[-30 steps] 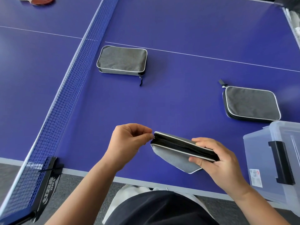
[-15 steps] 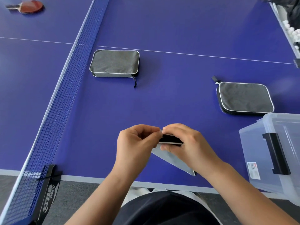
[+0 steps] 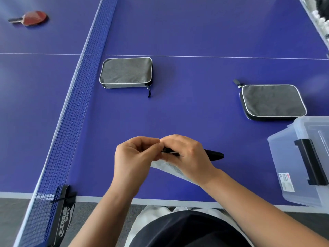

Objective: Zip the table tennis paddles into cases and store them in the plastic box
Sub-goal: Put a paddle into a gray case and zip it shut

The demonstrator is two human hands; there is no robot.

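I hold a grey paddle case point(image 3: 170, 169) on its edge above the near part of the blue table point(image 3: 195, 113). My left hand point(image 3: 135, 155) pinches its left corner. My right hand point(image 3: 188, 157) is closed over its black zipped top edge, and the fingertips of both hands meet there. The case's black right end sticks out past my right hand. Two more grey cases lie flat: one point(image 3: 125, 73) by the net, one point(image 3: 272, 100) at the right. A clear plastic box point(image 3: 302, 157) with a black latch stands at the right edge.
The blue net point(image 3: 71, 113) runs from front left toward the back, with its black clamp at the near table edge. A red paddle point(image 3: 30, 17) lies beyond the net at far left. White balls sit in a tray at top right.
My right hand slid left along the case's top edge from its right end to meet my left hand. The view has shifted down a little.
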